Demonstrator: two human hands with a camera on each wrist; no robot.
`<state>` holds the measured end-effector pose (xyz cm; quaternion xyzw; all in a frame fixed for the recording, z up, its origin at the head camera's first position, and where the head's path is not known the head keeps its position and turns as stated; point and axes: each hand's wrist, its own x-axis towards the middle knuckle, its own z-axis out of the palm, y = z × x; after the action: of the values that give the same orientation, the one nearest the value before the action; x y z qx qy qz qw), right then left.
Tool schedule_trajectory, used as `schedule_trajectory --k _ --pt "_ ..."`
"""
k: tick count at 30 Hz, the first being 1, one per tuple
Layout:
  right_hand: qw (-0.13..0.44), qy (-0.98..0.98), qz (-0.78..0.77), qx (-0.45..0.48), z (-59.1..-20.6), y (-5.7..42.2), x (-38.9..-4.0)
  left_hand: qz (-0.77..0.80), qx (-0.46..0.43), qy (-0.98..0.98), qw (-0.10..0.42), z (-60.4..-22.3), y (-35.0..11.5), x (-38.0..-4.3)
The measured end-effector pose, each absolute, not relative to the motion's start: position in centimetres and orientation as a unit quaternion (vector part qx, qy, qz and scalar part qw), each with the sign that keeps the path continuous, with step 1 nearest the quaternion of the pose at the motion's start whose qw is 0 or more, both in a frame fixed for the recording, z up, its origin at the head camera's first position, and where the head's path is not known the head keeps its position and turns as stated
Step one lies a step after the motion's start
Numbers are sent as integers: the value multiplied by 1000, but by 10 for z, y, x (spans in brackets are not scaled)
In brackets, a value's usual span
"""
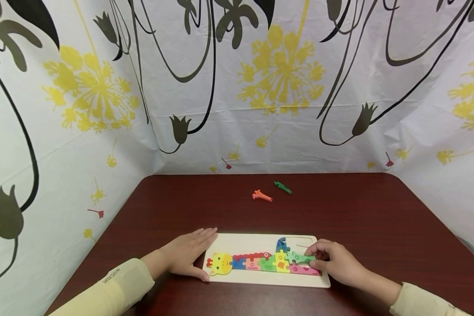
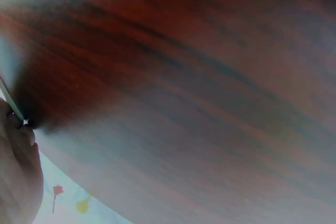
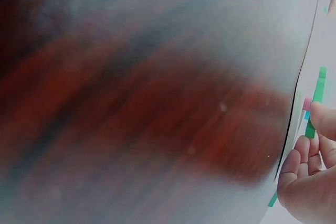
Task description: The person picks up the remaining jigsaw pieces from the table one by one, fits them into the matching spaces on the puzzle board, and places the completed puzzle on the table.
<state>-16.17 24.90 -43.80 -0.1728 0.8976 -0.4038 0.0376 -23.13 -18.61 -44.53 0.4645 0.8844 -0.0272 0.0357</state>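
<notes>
A white wooden puzzle board (image 1: 256, 278) shaped for a giraffe lies flat on the table. My left hand (image 1: 190, 254) rests at the board's left end, fingers straight and thumb spread along the edge. My right hand (image 1: 335, 261) pinches a light green puzzle piece (image 1: 301, 258) between thumb and fingers, over the board's right part. The right wrist view shows this green piece (image 3: 318, 95) edge-on at the fingertips. Set in the board are the yellow giraffe head (image 1: 221, 263), a red mane strip (image 1: 249, 255), a yellow piece (image 1: 281, 261), a pink piece (image 1: 305, 270) and a blue piece (image 1: 282, 245).
An orange puzzle piece (image 1: 262, 195) and a dark green puzzle piece (image 1: 283, 187) lie loose beyond the board, toward the table's far side. The dark red table (image 1: 197, 202) has rounded far corners. A flower-printed white cloth (image 1: 225, 96) hangs behind and beside it.
</notes>
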Motion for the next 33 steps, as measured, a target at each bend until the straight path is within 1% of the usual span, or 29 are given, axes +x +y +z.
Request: schedule_trajectory --k 33 --pt "50 894 -404 -190 -440 253 -166 -27 460 886 49 -443 -185 -231"
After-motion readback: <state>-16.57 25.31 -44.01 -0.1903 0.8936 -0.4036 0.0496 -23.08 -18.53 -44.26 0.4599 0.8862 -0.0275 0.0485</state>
